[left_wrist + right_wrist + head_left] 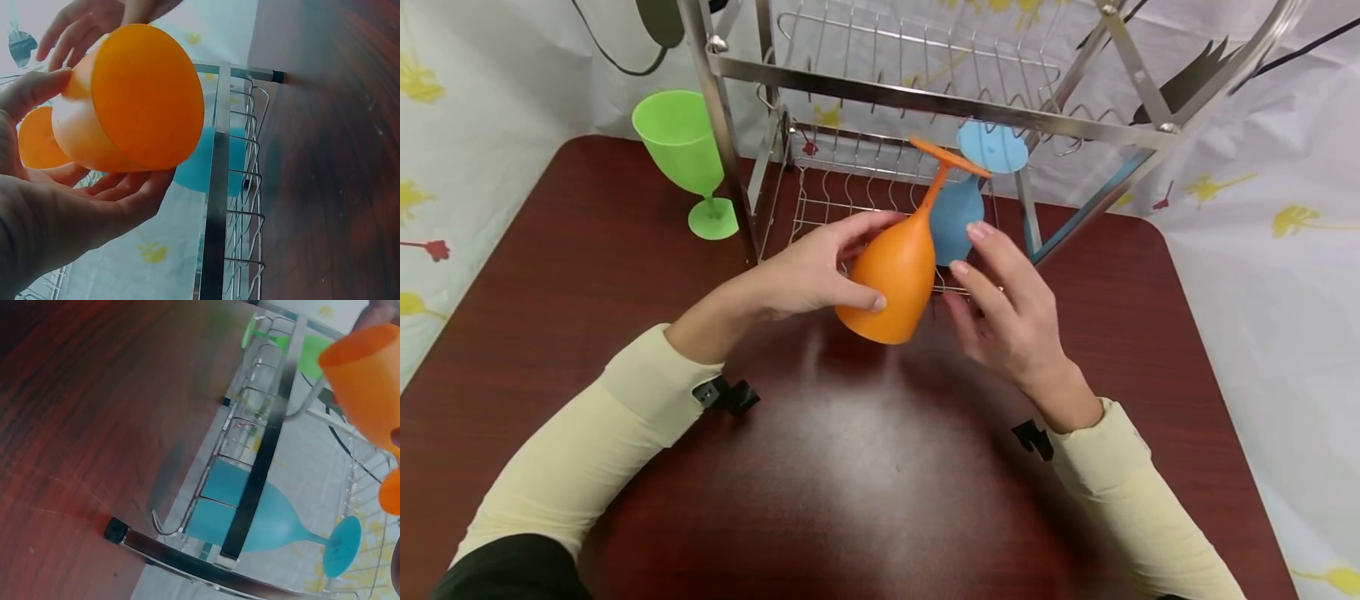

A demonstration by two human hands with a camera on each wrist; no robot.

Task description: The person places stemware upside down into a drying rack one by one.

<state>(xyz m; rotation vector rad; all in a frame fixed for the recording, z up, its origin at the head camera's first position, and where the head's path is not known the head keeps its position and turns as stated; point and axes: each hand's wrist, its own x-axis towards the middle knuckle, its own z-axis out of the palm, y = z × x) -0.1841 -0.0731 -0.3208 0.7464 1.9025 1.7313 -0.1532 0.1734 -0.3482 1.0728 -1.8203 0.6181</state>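
Observation:
My left hand (820, 271) grips the bowl of an orange goblet (895, 279), thumb on the near side and fingers behind. The goblet is tilted upside down, its foot up and its rim facing down toward me, as the left wrist view shows. Beside it, my right hand (1011, 308) is apart from the goblet, fingers loosely bent and holding nothing. Behind the goblet, a blue goblet (269, 515) stands upside down on the lower level of the metal dish rack (925, 96). A green goblet (681, 142) stands upright on the table left of the rack.
The two-level wire rack stands at the back of the dark red-brown table (850, 483). Its upper bar crosses above the hands. Dark objects hang at the rack's left and right sides. A white cloth with yellow splashes (1300, 218) surrounds the table.

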